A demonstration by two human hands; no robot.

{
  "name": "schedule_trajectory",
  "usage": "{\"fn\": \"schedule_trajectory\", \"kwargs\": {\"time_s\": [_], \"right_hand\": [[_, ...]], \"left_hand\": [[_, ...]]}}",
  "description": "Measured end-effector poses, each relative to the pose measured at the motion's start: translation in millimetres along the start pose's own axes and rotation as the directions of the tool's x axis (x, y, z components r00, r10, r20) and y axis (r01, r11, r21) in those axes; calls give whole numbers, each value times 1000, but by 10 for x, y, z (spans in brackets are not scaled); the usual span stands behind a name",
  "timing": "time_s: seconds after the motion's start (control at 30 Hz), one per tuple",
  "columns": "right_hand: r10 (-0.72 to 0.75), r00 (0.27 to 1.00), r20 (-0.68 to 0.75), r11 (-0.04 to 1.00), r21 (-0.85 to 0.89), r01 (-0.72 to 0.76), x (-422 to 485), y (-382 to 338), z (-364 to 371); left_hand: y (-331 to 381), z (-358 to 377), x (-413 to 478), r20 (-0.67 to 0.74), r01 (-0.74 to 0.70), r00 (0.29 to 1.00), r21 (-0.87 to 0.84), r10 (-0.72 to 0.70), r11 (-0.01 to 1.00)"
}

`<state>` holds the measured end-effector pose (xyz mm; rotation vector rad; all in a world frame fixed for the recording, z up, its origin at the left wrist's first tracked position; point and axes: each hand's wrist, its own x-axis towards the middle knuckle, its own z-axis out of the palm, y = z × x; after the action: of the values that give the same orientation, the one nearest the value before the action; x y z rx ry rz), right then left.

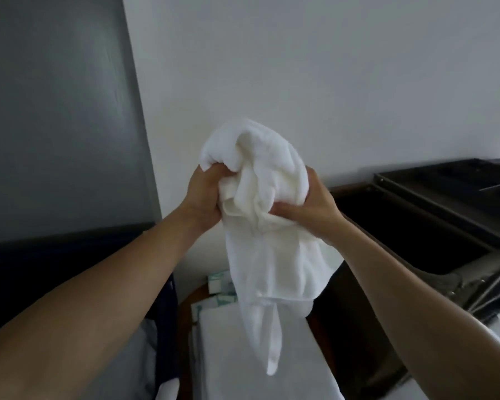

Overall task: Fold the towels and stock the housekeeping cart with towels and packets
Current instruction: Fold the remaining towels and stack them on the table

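A crumpled white towel (267,203) hangs in the air in front of the wall, bunched at the top and trailing down to a narrow tail. My left hand (204,194) grips the bunched cloth on its left side. My right hand (311,209) grips it on the right, thumb curled into the folds. Below the towel lies a flat white stack of folded linen (228,350). Behind that stack, a few small white and teal packets (218,284) sit on a brown surface, partly hidden by the towel.
The dark housekeeping cart (433,226) stands at the right with open black trays on top and metal rails (491,287) on its side. A grey panel (55,111) and a dark navy ledge (70,255) fill the left. The white wall (300,67) is straight ahead.
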<state>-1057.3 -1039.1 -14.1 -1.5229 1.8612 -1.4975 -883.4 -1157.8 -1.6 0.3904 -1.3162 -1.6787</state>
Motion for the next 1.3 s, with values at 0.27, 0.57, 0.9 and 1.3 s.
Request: {"fn": "schedule_trajectory", "kwargs": {"time_s": [0.27,0.57,0.9,1.3], "right_hand": [[33,999,-6,986,-166,-34,-99,971,-99],[167,940,297,967,-237,-97,-453,2297,363],[116,783,611,992,-109,-62,-360,2559,27],[300,922,244,918,-338,-209,-261,2881,-121]], "left_hand": [[-1327,-82,-75,-142,329,937,59,-319,942],[-2197,-342,-530,-116,206,939,943,-323,261],[-2030,3,-335,39,63,962,932,-271,357],[-1972,-301,-549,-28,113,942,965,-336,235]]}}
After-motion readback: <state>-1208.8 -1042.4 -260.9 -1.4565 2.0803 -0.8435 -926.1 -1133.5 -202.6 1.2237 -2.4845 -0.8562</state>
